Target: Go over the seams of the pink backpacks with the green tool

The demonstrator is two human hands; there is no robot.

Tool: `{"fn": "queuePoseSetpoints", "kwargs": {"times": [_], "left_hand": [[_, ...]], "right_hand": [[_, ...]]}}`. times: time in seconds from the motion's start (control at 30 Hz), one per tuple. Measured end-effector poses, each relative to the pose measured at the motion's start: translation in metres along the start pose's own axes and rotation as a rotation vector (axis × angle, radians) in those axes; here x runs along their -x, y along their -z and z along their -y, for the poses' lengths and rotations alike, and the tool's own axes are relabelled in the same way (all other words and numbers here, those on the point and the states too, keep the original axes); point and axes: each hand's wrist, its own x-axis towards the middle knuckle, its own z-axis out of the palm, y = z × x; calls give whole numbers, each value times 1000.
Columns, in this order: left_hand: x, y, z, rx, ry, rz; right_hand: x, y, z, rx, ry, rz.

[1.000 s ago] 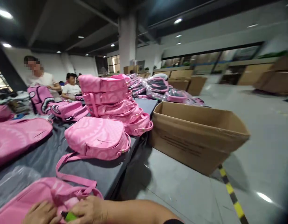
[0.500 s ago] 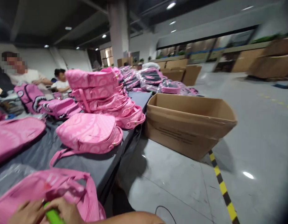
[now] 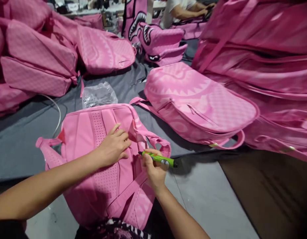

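A pink backpack (image 3: 80,136) lies tilted, back panel up, across the table edge and my lap. My left hand (image 3: 115,146) presses on its back panel, with bent fingers gripping at the fabric near the side seam. In my right hand (image 3: 155,171) is a green pen-shaped tool (image 3: 159,159) with a dark thin tip and a dark rear end. That tip points left, close to the backpack's side seam beside my left fingers; I cannot tell whether it touches. One shoulder strap (image 3: 163,144) loops out past my right hand.
Another pink backpack (image 3: 178,89) with a shark-mouth pattern lies to the right, beside a tall backpack stack (image 3: 263,73). More backpacks (image 3: 39,59) are heaped at left. A clear plastic bag (image 3: 100,94) lies behind mine. A person's arm (image 3: 187,13) is at the back. A cardboard box (image 3: 275,192) stands lower right.
My view has swung left and down from the room to the backpack. Both hands now show higher in view; the green tool stays in my right hand.
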Motion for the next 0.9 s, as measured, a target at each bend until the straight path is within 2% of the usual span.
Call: {"fn": "queuePoseSetpoints", "kwargs": {"times": [0.1,0.17,0.43,0.57,0.8,0.9], "left_hand": [[5,-11,7,67,-14,-56],[9,-17,11,98,-31,-88],[17,-45,18,95,-88,-257],[18,-51,19,93,-86,-272],[19,-55,20,78,-80,-255],[19,-57,20,68,-91,-296]], "right_hand": [[-2,-11,0,10,-10,-107],[-1,-18,0,5,-11,-126],[-2,-26,-1,203,39,-26],[-1,-28,-4,277,38,-36],[-1,-30,-3,263,51,-5],[-3,-30,-3,263,40,10]]}}
